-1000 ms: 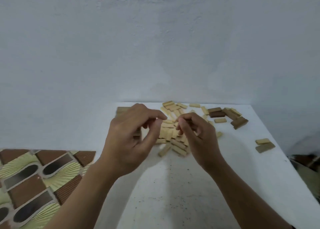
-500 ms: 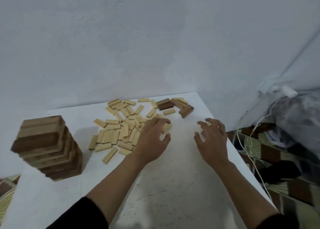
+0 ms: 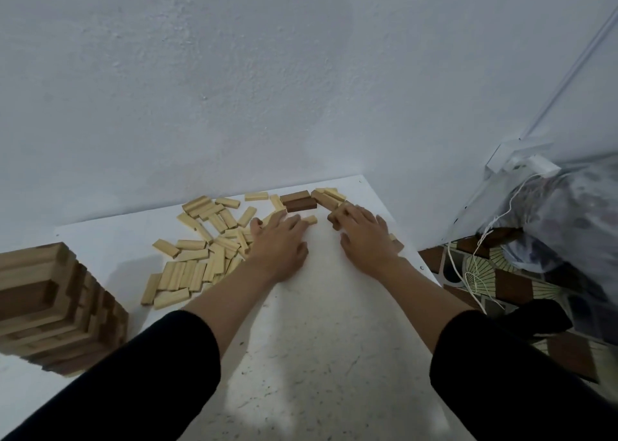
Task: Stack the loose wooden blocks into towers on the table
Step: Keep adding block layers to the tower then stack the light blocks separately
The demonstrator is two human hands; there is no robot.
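Both hands lie flat and spread on the table (image 3: pixel 317 357), holding nothing that shows. The left hand (image 3: pixel 279 246) rests palm down with straight fingers on the near edge of the pile (image 3: pixel 200 253) of pale blocks, which spreads out to its outer side. One short pale block (image 3: pixel 311 220) sits just past its fingertips. The right hand (image 3: pixel 366 238) is also open, its thumb apart on the table and its fingers laid over a brown block (image 3: pixel 332 220). Two darker blocks (image 3: pixel 298 201) lie just beyond, between the two sets of fingertips. The tower (image 3: pixel 50 307), already several layers high, stands well apart on the left hand's outer side.

The blocks look like small, stiff, smooth-planed wood. They are probably light enough to lift several at once, and not fragile, but they likely slide easily on the table and on each other. A pinch across the long narrow sides, thumb against forefingers near the middle, should keep a block level. An end grip would let it swing. Those lying side by side in the pile could be squeezed together as a row of three. The tower's layers look slightly offset, so each block should be set down gently, without dragging it across the layer below.
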